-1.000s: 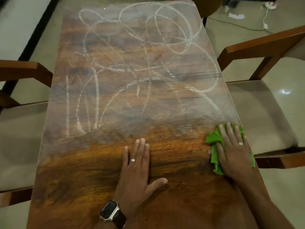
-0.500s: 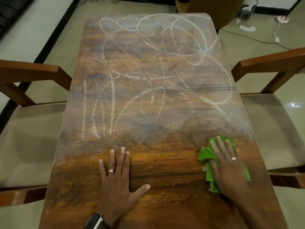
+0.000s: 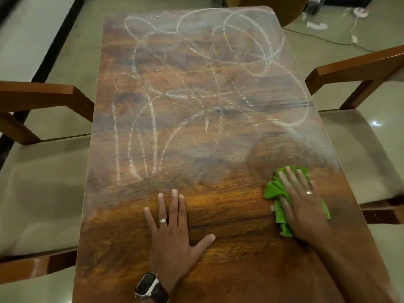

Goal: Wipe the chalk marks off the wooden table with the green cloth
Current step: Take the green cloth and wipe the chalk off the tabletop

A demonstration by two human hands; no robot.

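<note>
White chalk marks point(image 3: 196, 84), loops and long strokes, cover the far and middle part of the wooden table point(image 3: 229, 270). The near strip of the table shows bare wood grain. A crumpled green cloth point(image 3: 274, 191) lies near the table's right edge. My right hand point(image 3: 301, 204) presses flat on the cloth with straight fingers. My left hand point(image 3: 172, 228) rests flat on the bare wood at the near middle, fingers spread, a watch on its wrist.
A wooden chair with a pale seat point(image 3: 39, 193) stands at the table's left, another chair point(image 3: 360, 154) at its right. A third chair back point(image 3: 262, 5) shows at the far end. A white cable point(image 3: 352, 33) and paper scraps lie on the floor far right.
My right hand with the cloth has slid a little to the left and forward over the table. My left hand stays flat on the wood. The view has shifted.
</note>
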